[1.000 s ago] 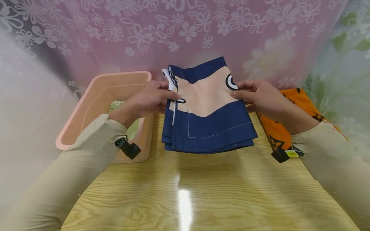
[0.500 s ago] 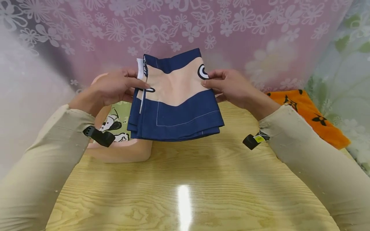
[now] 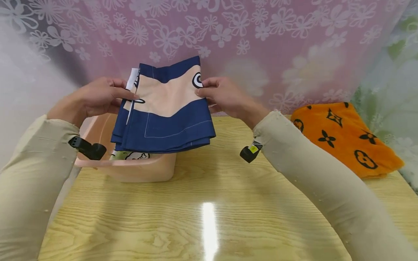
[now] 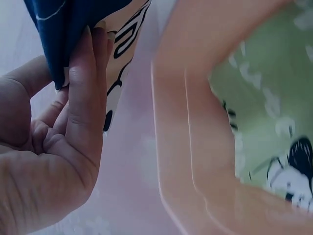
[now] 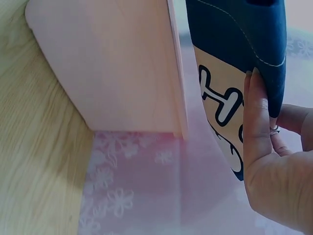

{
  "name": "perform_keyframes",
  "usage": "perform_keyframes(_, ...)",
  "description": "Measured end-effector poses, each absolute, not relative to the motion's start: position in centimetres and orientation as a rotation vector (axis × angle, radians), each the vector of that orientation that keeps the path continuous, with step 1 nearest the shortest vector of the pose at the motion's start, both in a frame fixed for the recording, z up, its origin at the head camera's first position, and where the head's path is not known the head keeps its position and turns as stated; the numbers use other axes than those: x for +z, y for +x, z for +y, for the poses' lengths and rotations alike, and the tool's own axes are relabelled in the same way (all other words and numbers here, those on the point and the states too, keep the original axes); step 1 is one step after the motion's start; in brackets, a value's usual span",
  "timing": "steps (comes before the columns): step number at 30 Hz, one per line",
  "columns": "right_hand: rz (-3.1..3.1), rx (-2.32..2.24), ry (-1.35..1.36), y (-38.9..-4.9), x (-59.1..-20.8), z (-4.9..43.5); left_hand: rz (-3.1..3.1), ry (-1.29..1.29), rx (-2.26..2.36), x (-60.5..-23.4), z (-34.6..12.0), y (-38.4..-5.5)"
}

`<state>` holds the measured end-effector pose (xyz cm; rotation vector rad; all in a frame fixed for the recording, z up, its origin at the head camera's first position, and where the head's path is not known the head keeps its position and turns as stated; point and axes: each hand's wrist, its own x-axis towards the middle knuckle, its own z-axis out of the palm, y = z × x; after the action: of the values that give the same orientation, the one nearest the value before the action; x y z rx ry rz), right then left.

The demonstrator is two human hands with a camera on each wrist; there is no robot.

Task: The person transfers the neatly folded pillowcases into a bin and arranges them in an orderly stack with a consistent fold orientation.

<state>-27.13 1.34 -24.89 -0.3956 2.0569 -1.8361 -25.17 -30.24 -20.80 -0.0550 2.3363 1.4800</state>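
A folded cloth (image 3: pixel 169 94), navy and peach with black-and-white print, is held up between both hands. My left hand (image 3: pixel 99 96) pinches its left side, thumb in front and fingers behind. On the opposite edge, my right hand (image 3: pixel 226 95) grips it the same way. The cloth overlaps the pink plastic bin (image 3: pixel 153 170) in the head view and covers much of its opening. Inside the bin lies a green cloth (image 4: pixel 269 98) with a cartoon print, seen best in the left wrist view. The right wrist view shows lettering on the held cloth's back.
An orange folded cloth (image 3: pixel 346 141) with black motifs lies at the right of the wooden table (image 3: pixel 183 217). A pink flowered curtain (image 3: pixel 254 47) hangs behind the table, and a pale leafy one (image 3: pixel 398 79) is at the right.
Both hands have carried the folded cloth leftward, from beside the bin to over it. Their grip looks the same. More of the orange cloth shows now that the right arm has shifted left.
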Motion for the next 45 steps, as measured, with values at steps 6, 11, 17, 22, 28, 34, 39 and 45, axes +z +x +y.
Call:
perform_keyframes(6,2.041,-1.853,-0.373,-27.5,-25.4,-1.6,2.388,-0.09,1.393,-20.9,-32.9,-25.5)
perform_keyframes(11,2.034,-1.876,-0.322,-27.5,-26.1,-3.7,2.415,-0.111,1.326,-21.1,-34.2,-25.8)
perform_keyframes(17,1.957,-1.931,-0.289,-27.4,-27.1,-6.1,2.435,-0.159,1.269,-21.9,-36.0,-25.9)
perform_keyframes(22,1.926,-1.935,-0.244,-27.1,-27.8,-7.7,2.426,-0.192,1.242,-22.7,-37.3,-25.9)
perform_keyframes(28,2.002,-1.874,-0.245,-26.7,-28.4,-9.0,2.481,-0.155,1.149,-23.6,-37.9,-26.0)
perform_keyframes(34,2.164,-1.766,-0.243,-26.5,-28.3,-9.9,2.529,-0.156,1.086,-24.3,-38.6,-26.0)
perform_keyframes(39,2.303,-1.686,-0.187,-26.4,-28.4,-10.4,2.555,-0.157,1.088,-24.8,-39.0,-26.2)
perform_keyframes(45,2.395,-1.621,-0.195,-26.4,-28.7,-10.5,2.536,-0.168,1.131,-25.0,-38.9,-26.2)
